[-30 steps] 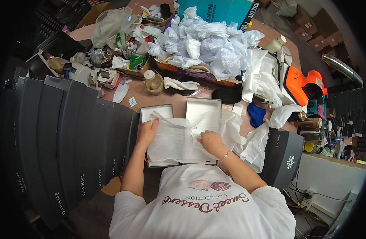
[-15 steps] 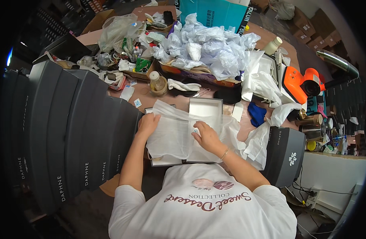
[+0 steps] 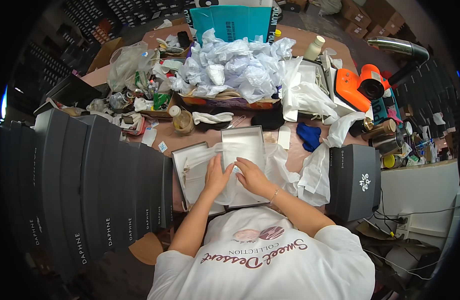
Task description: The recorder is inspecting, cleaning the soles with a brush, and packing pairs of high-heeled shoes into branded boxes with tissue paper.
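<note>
Both hands lie flat at picture centre: our left hand and right hand rest side by side, fingers extended and pressed down on a sheet of white tissue paper, neither one pinching it. We see the tissue paper draped across two open grey trays, the box base at 9 o'clock from the hands and the box lid at 12 o'clock, the two touching along one edge on the brown table. What lies under the paper we cannot tell.

At 9 o'clock a row of dark shoe boxes stands on edge, just beside the box base. At 3 o'clock a single dark box stands apart, with loose white wrapping between it and the trays. At 12 o'clock we note a heap of crumpled tissue in front of a teal carton. At 2 o'clock sit an orange tool and a blue cloth. At 11 o'clock stands a small bottle.
</note>
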The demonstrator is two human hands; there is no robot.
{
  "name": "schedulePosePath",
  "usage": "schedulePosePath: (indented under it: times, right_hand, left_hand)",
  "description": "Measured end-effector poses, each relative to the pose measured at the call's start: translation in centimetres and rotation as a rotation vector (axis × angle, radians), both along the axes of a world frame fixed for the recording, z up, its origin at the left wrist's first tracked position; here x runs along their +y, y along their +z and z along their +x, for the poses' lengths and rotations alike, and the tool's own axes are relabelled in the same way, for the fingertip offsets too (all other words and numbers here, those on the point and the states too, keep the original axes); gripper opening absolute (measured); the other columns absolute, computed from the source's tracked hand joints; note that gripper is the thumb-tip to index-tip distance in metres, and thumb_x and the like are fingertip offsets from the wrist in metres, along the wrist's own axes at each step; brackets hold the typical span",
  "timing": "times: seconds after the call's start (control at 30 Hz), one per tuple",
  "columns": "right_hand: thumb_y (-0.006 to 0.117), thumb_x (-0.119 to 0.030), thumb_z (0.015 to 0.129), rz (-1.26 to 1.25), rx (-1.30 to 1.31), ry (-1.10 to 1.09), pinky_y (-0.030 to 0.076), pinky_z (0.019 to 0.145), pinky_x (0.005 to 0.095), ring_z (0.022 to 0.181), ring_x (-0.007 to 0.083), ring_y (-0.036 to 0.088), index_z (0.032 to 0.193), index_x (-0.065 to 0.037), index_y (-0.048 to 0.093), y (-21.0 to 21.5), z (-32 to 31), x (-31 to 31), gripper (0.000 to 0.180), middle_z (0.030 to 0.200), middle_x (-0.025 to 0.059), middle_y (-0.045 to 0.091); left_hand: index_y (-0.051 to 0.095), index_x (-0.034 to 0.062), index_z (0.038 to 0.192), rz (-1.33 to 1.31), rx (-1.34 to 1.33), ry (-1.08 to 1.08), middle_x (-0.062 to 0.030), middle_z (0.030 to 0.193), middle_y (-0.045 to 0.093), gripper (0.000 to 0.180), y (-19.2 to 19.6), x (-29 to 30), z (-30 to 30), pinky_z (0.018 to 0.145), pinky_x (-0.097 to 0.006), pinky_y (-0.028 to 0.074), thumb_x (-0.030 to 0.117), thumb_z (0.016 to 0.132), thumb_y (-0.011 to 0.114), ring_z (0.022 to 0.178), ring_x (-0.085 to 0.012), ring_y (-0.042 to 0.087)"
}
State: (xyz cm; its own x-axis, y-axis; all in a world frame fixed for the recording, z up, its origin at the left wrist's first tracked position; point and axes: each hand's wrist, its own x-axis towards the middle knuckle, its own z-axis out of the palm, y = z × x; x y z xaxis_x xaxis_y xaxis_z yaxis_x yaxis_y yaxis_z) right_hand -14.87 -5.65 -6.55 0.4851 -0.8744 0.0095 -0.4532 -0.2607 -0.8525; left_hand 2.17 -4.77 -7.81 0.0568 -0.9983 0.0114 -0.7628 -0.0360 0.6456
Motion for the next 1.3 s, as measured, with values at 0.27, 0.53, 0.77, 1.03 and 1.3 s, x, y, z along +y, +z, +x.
schedulePosePath:
  times: [0.27,0.53,0.77,1.03,1.3]
  right_hand:
    - [0.070,-0.018,0.077,-0.083,0.091,-0.467,0.039,0.098,0.0378,0.116,0.0373,0.048,0.132,-0.002,0.039,5.6,-11.4,-0.8,0.065,0.126,0.0225,0.048]
    - [0.073,-0.017,0.074,0.583,-0.149,-0.484,0.047,0.070,0.0293,0.075,0.0126,0.057,0.098,0.000,0.062,1.7,-16.6,-5.7,0.031,0.083,0.0034,0.062]
    - [0.075,-0.014,0.067,0.096,0.659,-0.499,0.046,0.068,0.0361,0.075,0.0248,0.060,0.091,-0.004,0.060,4.6,-25.6,-6.7,0.030,0.084,0.0081,0.063]
    - [0.057,-0.007,0.080,-0.177,0.389,0.149,0.049,0.079,0.0415,0.092,0.0335,0.059,0.098,-0.002,0.061,10.3,-7.4,-2.8,0.020,0.098,0.0162,0.061]
    - [0.067,-0.023,0.077,-0.300,0.562,0.286,0.032,0.101,0.0503,0.123,0.0434,0.036,0.128,0.000,0.041,-4.0,0.1,4.0,0.062,0.132,0.0257,0.037]
  left_hand:
    - [0.044,-0.0048,0.116,0.347,-0.034,0.115,-0.0267,0.111,0.055,0.043,-2.7,-2.0,-1.2,0.087,-0.046,0.043,0.020,0.083,0.058,0.104,-0.0417,0.053]
    - [0.041,-0.0026,0.118,0.408,-0.092,0.079,-0.0238,0.114,0.054,0.039,-3.0,-2.3,-0.4,0.084,-0.045,0.046,0.015,0.085,0.054,0.102,-0.0392,0.056]
    - [0.044,-0.0029,0.116,0.412,-0.032,0.094,-0.0249,0.111,0.055,0.037,-2.1,-2.6,-1.1,0.085,-0.046,0.045,0.014,0.084,0.053,0.102,-0.0402,0.055]
    - [0.044,-0.0011,0.113,0.406,-0.102,0.087,-0.0227,0.113,0.055,0.034,-3.6,-2.4,0.0,0.084,-0.046,0.047,0.011,0.083,0.052,0.103,-0.0392,0.055]
    - [0.049,-0.0020,0.112,0.401,-0.022,0.115,-0.0258,0.109,0.057,0.034,-3.7,-2.3,0.2,0.087,-0.047,0.045,0.010,0.080,0.051,0.101,-0.0415,0.056]
